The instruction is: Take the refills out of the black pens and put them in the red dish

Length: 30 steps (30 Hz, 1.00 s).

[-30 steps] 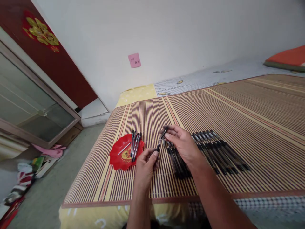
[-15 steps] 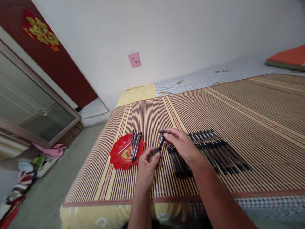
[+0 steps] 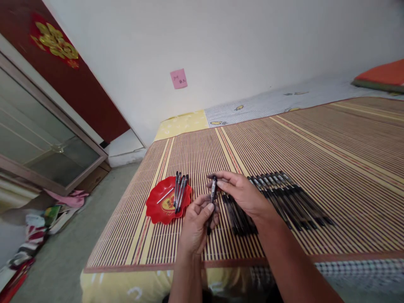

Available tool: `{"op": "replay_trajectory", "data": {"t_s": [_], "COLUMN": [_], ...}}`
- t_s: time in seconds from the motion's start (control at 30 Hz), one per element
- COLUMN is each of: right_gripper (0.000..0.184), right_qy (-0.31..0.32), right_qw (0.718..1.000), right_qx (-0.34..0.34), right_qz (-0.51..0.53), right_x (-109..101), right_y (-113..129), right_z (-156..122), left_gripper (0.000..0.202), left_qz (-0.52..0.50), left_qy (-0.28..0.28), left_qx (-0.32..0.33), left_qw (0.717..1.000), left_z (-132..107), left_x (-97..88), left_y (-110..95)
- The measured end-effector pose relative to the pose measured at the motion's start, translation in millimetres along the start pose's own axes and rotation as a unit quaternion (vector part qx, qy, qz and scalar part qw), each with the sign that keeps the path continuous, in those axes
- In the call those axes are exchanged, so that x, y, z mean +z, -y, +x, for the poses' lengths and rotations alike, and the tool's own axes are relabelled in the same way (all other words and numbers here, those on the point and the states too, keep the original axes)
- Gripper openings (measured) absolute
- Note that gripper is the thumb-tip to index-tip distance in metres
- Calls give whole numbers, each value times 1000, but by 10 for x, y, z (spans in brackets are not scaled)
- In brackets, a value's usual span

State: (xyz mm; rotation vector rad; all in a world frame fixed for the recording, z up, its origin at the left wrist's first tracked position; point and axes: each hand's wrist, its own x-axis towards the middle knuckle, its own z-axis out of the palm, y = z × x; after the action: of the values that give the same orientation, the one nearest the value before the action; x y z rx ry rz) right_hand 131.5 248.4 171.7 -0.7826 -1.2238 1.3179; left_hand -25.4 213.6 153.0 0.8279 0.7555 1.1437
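A black-capped pen [image 3: 213, 190] stands nearly upright between my two hands above the mat. My left hand [image 3: 198, 219] is closed around its lower part, and the dark lower end pokes out below the fingers. At the capped top, my right hand [image 3: 238, 189] pinches the pen between thumb and fingers. Just left of my left hand, several clear-barrelled pens [image 3: 180, 193] lie across a red scalloped plate [image 3: 154, 210], along with a thin white stick [image 3: 165, 196]. Under and beside my right wrist, black-capped pens [image 3: 293, 206] lie side by side in a row, partly hidden by the arm.
A striped bamboo mat [image 3: 195, 155] covers the bed, over yellow bedding [image 3: 126, 286]. A pink note [image 3: 179, 79] is stuck to the wall. An orange folded cloth [image 3: 383, 73] lies at the far right. Floor, a glass-panelled door [image 3: 38, 134] and piled clothes [image 3: 31, 240] are on the left.
The pen has turned from a slant to nearly upright, and its lower end now shows below my left hand. My right fingers have shifted slightly left at its top.
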Motion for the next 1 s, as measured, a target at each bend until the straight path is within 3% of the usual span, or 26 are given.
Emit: {"op": "replay_trajectory", "data": {"t_s": [0.3,0.5,0.83,1.0], "right_gripper": [27,26,25,23], "right_qy": [19,28,-39,-74], "right_qw": [1000,999,998,994], "right_qx": [-14,-2,13,23], "right_qz": [-11,-18,-47,-75], "right_x": [22,24,-79,-165], "right_y": [-25,-32,-98,-153], "right_z": [20,11,56,44], "left_gripper": [44,52,35,26], "left_qz": [-19,-58,75,195], "left_qy": [-4,5,-67,-137], "left_qx": [20,-28,0,62], "left_qw": [1000,998,995,969], "left_z": [-6,-7,59,53], "left_x": [34,26,-13,-260], "left_y": [-4,-16,123,-31]}}
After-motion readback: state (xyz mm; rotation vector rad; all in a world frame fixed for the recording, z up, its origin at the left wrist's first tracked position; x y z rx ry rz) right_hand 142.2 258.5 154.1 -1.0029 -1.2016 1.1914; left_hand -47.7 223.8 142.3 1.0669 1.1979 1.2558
